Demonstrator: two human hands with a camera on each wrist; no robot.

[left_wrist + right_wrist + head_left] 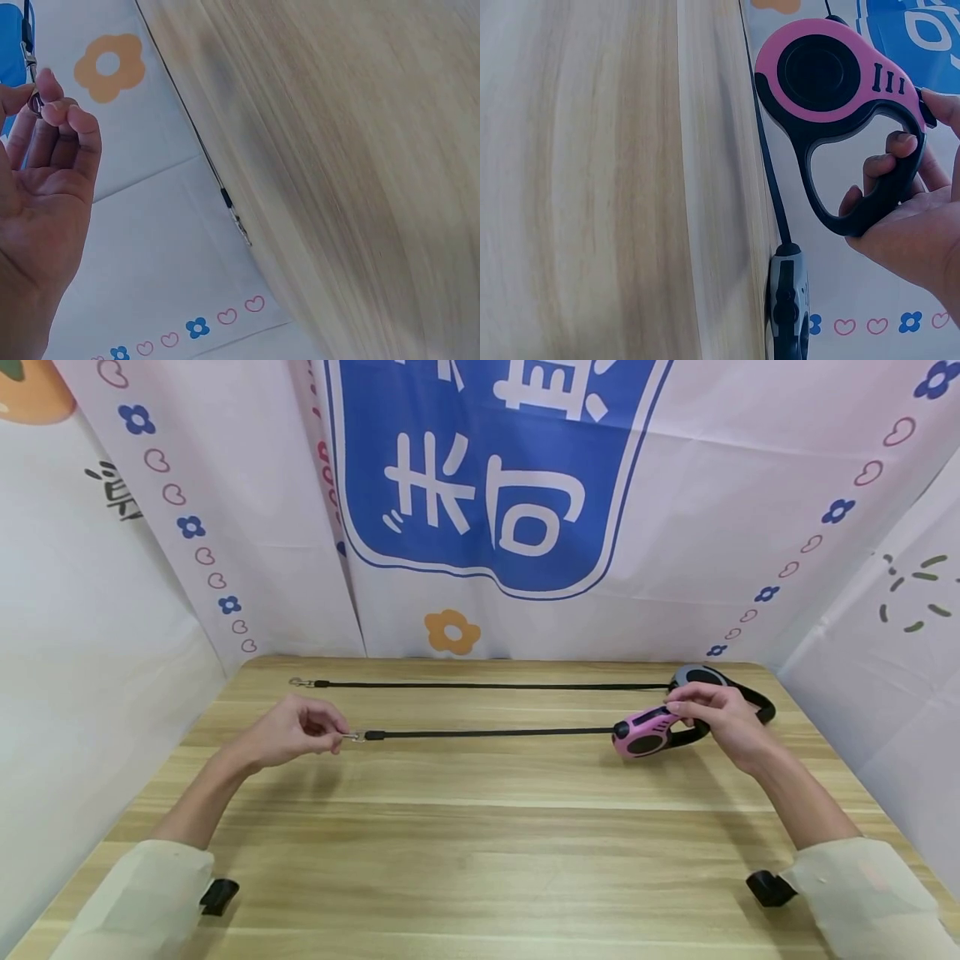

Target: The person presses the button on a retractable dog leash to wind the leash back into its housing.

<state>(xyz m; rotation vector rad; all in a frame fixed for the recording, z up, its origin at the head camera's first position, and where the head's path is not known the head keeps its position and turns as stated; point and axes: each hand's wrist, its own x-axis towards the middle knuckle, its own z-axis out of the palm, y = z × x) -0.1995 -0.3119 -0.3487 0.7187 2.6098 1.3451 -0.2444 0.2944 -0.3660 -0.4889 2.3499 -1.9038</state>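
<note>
My right hand [712, 714] grips the black handle of a pink and black retractable dog leash [647, 733]. In the right wrist view the fingers pass through the loop of the pink leash [821, 67], with the thumb at its button. My left hand [296, 731] pinches the metal clip [354, 737] at the other end, between thumb and fingertips. The black cord [487, 733] stretches straight between both hands, above the table. The left wrist view shows the clip [34, 97] in the fingertips.
A grey and black retractable leash [697, 677] lies at the table's back right. Its cord [487, 686] runs left along the back edge to a metal clip [302, 682]. Printed cloth walls [712, 527] stand behind and beside the wooden table [465, 860].
</note>
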